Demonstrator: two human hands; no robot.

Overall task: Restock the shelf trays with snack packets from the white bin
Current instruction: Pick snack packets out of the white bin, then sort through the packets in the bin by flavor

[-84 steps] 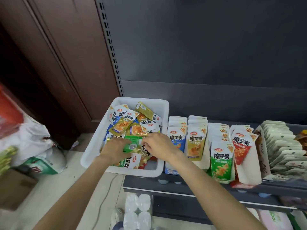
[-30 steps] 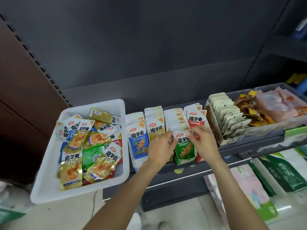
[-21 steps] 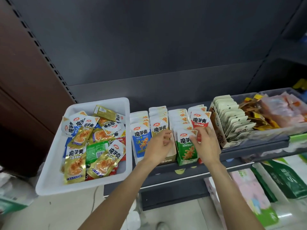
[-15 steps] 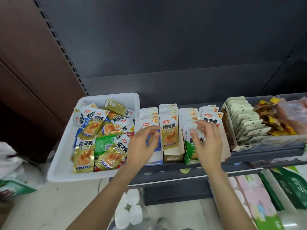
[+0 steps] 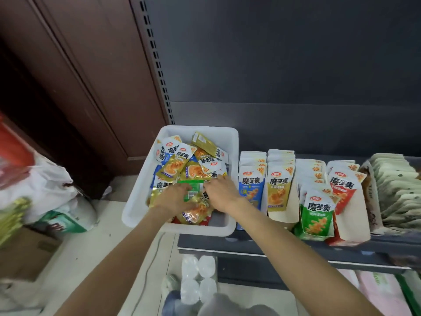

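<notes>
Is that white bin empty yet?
No. The white bin holds a loose heap of snack packets, under both hands.

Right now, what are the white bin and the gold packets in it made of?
The white bin looks like smooth moulded plastic, with rounded corners and a soft sheen. The gold packets seem to be shiny foil-like plastic film: they crinkle and catch the light.

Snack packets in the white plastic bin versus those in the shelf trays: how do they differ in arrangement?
The snack packets in the white plastic bin lie flat in a loose, overlapping heap with colours mixed; the packets in the shelf trays stand upright in rows, one colour per tray. Both hands, left hand and right hand, rest on the bin's heap around a green packet; the tray packets are untouched. Both groups carry the same printed brand label.
</notes>
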